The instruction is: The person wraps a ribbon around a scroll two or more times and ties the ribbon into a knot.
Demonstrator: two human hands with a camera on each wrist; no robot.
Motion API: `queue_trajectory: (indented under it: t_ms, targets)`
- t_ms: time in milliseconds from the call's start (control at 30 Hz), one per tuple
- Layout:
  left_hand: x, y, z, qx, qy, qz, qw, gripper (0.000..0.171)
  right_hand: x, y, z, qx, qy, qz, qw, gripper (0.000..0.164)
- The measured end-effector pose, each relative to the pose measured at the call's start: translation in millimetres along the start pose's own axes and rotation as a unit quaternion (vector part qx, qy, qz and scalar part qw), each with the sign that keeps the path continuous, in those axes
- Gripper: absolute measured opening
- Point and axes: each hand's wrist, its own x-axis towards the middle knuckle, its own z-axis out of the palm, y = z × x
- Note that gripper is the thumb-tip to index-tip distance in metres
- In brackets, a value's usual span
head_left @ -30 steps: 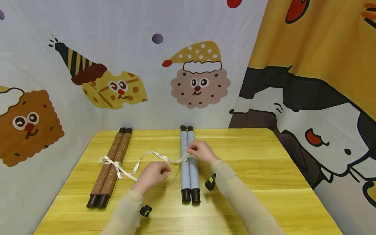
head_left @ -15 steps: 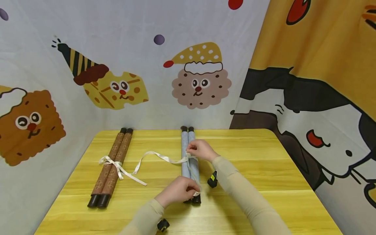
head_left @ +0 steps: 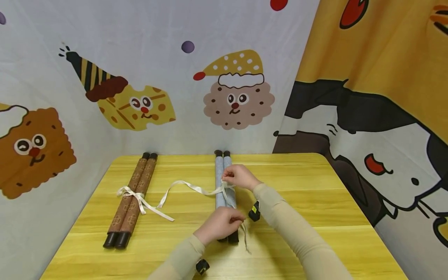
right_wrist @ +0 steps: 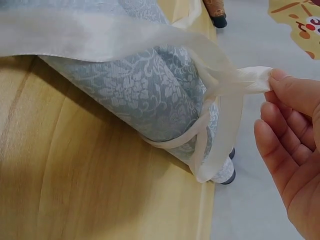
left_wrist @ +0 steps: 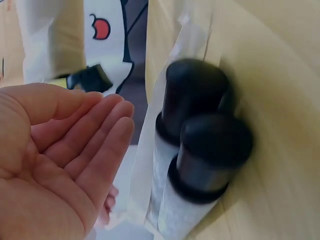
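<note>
A pair of pale blue patterned scrolls with black end knobs lies side by side on the table. White ribbon wraps them near the middle, with a raised fold there. My right hand pinches that fold between thumb and forefinger, above the scrolls. Over their near end is my left hand, fingers fairly straight and thumb near the forefinger. In the left wrist view a ribbon tail runs past the black knobs, apart from the left hand. One long tail extends leftward across the table.
Two brown patterned scrolls lie at the left, tied with a white ribbon bow. A cartoon-printed cloth hangs behind the wooden table. Each wrist carries a small black device.
My left hand has moved from left of the blue scrolls to over their near end, drawing a ribbon tail along and then letting go. The right hand keeps its pinch, nearly still.
</note>
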Motion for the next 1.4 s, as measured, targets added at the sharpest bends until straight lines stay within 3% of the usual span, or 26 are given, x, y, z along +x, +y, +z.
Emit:
queue_trajectory:
  t_ms: [233, 400, 700, 933, 1200, 1400]
  targets:
    - [1.0, -10.9, -22.7, 0.029, 0.077, -0.040, 0.9958, 0.010, 0.7, 1.1, 2.3, -0.002, 0.009, -0.010, 1.000, 0.007]
    - [2.2, -21.2, -38.1, 0.031, 0.113, -0.065, 0.9910, 0.010, 1.7, -0.1, 3.4, -0.002, 0.016, -0.005, 1.000, 0.007]
    - [17.4, -48.2, -53.8, 0.013, 0.184, -0.133, 0.9737, 0.016, 0.2, -6.3, 0.8, -0.008, 0.032, -0.018, 0.999, 0.008]
    - [33.7, -62.3, -55.8, -0.030, 0.194, -0.167, 0.9662, 0.023, -0.6, -7.8, 1.3, 0.000, 0.028, -0.013, 1.000, 0.007]
    - [43.6, -72.7, -54.8, -0.053, 0.174, -0.176, 0.9676, 0.018, -1.8, -4.3, 3.4, 0.007, 0.032, -0.006, 0.999, 0.006]
    - [48.7, -79.5, -50.2, -0.076, 0.171, -0.173, 0.9671, 0.013, -3.5, -5.6, 4.6, 0.012, 0.044, -0.023, 0.999, 0.005]
